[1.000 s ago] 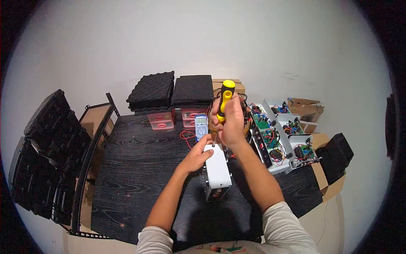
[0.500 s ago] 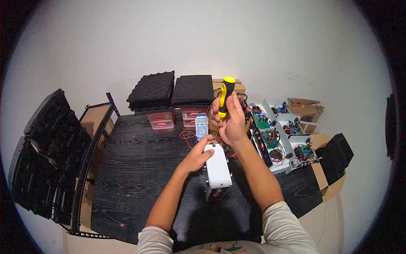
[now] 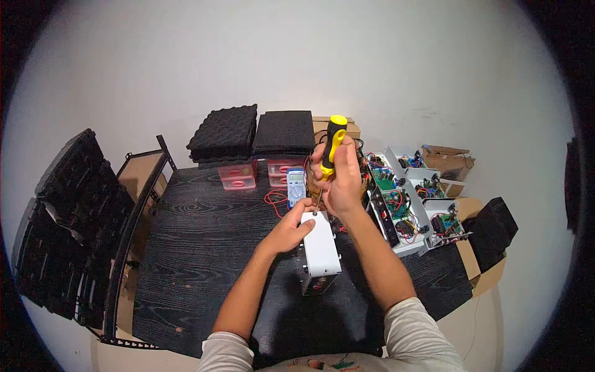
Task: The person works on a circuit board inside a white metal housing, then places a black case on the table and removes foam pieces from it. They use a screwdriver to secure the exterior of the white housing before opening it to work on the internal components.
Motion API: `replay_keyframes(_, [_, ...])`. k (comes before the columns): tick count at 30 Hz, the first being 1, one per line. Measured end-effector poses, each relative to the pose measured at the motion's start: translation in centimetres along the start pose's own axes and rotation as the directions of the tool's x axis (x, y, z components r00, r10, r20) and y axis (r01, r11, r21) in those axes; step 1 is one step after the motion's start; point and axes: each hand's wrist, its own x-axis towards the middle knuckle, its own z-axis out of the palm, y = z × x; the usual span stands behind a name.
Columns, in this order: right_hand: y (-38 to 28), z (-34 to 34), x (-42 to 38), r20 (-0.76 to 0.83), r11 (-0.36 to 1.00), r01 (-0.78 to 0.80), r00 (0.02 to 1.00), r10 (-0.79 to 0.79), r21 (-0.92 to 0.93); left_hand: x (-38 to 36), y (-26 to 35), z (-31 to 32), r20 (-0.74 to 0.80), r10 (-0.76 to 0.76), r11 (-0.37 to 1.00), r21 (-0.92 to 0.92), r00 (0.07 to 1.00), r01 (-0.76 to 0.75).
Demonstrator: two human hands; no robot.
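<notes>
A white metal box (image 3: 321, 248) stands on the black table (image 3: 204, 248) in front of me. My left hand (image 3: 293, 228) grips its far left edge, the thumb lying on the white top. A yellow and black screwdriver (image 3: 334, 144) is held in my right hand (image 3: 343, 180), fingers wrapped round the lower handle. Its shaft slants down to a screw (image 3: 315, 212) at the far end of the white top. Another screw (image 3: 326, 271) sits at the near end.
A blue multimeter (image 3: 295, 186) with a red lead and clear red drawer boxes (image 3: 238, 177) lie beyond. Black foam (image 3: 223, 133) is stacked behind. Opened white cases with circuit boards (image 3: 400, 204) stand right, beside a cardboard box (image 3: 489, 276). A black rack (image 3: 118, 273) is left.
The screwdriver handle has turned in my right hand, its yellow looped part now facing right instead of left. My left hand stays on the box.
</notes>
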Motion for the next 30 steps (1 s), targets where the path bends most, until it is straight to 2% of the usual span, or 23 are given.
replay_keyframes(5, [1.3, -0.5, -0.6, -0.061, 0.913, 0.172, 0.976, -0.209, -0.371, 0.0, 0.4, -0.1, 0.011, 0.027, 0.999, 0.027, 1.0, -0.027])
replay_keyframes(7, [0.3, 0.1, -0.3, -0.076, 0.99, 0.035, 0.996, -0.046, -0.135, -0.1, 0.3, -0.1, 0.011, 0.032, 0.999, 0.024, 0.999, -0.032])
replay_keyframes(9, [-0.4, -0.5, 0.2, -0.013, 0.985, -0.145, 0.989, 0.147, 0.095, -0.2, 0.0, -0.2, 0.008, 0.01, 1.0, 0.016, 1.0, -0.01])
replay_keyframes(12, [-0.5, -1.3, 0.7, 0.048, 0.981, -0.147, 0.989, 0.142, 0.127, -0.1, 0.2, -0.1, 0.015, 0.012, 1.0, -0.012, 1.0, -0.012])
replay_keyframes(13, [-0.4, -1.0, 0.4, 0.002, 0.989, -0.115, 0.993, 0.116, 0.094, -0.1, 0.4, -0.1, 0.015, 0.005, 1.0, -0.009, 1.0, -0.005])
replay_keyframes(16, [0.8, -0.9, -0.1, -0.039, 0.981, 0.076, 0.996, -0.084, -0.178, -0.2, 0.4, -0.1, 0.015, 0.0, 1.0, 0.004, 1.0, -0.001])
replay_keyframes(17, [1.1, -1.6, -0.1, -0.018, 0.984, 0.054, 0.998, -0.058, -0.17, -0.1, 0.1, -0.2, 0.017, 0.013, 1.0, 0.012, 1.0, -0.013])
replay_keyframes(20, [0.0, 0.0, -0.2, -0.112, 0.995, -0.097, 0.989, 0.1, 0.025, -0.1, 0.0, -0.2, -0.003, 0.02, 1.0, 0.016, 1.0, -0.02])
replay_keyframes(21, [0.0, -0.6, 0.0, -0.086, 0.986, -0.133, 0.986, 0.142, 0.097, -0.1, 0.2, -0.1, -0.014, 0.019, 1.0, 0.014, 1.0, -0.018])
replay_keyframes(24, [-0.3, -1.3, 0.3, 0.01, 0.974, -0.168, 0.986, 0.169, 0.154, -0.2, 1.6, -0.5, -0.064, 0.108, 0.975, 0.201, 0.992, -0.093])
replay_keyframes(27, [-0.1, -0.9, -0.1, -0.037, 0.995, -0.049, 0.998, 0.052, 0.088, -0.5, 3.7, -0.3, -0.128, 0.114, 0.98, 0.179, 0.985, -0.09])
replay_keyframes(30, [0.9, -1.1, -0.4, -0.054, 0.972, 0.142, 0.986, -0.155, -0.187, -0.7, 4.5, -0.5, -0.139, 0.116, 0.932, 0.358, 0.984, -0.059])
